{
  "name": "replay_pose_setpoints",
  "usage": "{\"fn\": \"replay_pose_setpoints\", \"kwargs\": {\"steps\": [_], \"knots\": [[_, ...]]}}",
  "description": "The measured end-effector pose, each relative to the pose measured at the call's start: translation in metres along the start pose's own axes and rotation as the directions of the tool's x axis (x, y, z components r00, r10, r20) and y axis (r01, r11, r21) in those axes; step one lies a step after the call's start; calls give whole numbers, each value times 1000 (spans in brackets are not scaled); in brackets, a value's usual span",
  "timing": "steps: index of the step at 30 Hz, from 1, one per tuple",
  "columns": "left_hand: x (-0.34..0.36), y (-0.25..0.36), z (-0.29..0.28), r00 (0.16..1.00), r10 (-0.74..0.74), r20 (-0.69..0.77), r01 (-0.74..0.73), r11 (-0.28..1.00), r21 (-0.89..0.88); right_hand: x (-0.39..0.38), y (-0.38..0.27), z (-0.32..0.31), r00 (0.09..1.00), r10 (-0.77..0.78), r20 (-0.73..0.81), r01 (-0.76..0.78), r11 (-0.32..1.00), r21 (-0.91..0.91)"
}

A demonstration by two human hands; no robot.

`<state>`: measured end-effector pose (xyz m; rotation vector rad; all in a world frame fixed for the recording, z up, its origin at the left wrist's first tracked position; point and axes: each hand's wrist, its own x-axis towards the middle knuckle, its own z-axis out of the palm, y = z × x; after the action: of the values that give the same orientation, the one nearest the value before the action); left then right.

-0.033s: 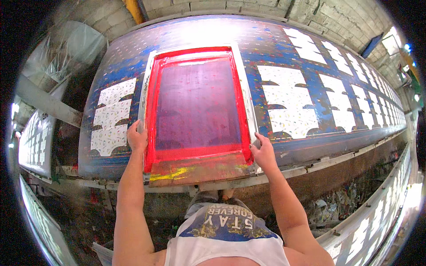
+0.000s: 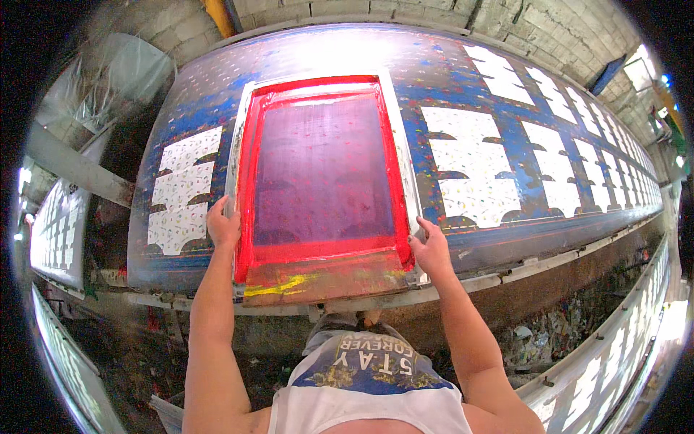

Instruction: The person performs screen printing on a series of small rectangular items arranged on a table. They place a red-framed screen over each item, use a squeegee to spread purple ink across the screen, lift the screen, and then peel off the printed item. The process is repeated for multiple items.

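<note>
the person stands at a long blue printing table (image 2: 217,87) with both hands on a red-taped screen frame (image 2: 323,184) that lies flat on it, near edge toward the body. the left hand (image 2: 223,226) grips the frame's left rail, fingers curled over the edge; the right hand (image 2: 431,249) clasps the right rail near the lower corner, fingers wrapped around it. white fabric pieces with speckled print (image 2: 473,166) lie in a row stretching to the right, and another piece (image 2: 181,192) lies to the left. judging by this, the frame is seated over one station in the row; whether this pass of ink has been pulled cannot be told, and no squeegee shows.
</note>
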<state>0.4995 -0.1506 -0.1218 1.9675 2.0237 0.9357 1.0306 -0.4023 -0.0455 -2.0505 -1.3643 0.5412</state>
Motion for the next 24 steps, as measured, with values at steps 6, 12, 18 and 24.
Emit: {"fn": "replay_pose_setpoints", "kwargs": {"steps": [6,12,18,24], "knots": [[4,-1,3,998,-65,16,66,987,-144,23,-1,5,984,174,36,-177,978,112],[0,-2,4,998,-51,-23,44,972,-230,22,-30,-3,977,209,45,-212,974,80],[10,7,-17,985,-127,116,167,870,-464,16,-58,-39,993,107,-52,-98,984,151],[22,66,-15,981,-142,128,190,803,-565,39,-37,-80,992,75,-101,-59,986,153]]}}
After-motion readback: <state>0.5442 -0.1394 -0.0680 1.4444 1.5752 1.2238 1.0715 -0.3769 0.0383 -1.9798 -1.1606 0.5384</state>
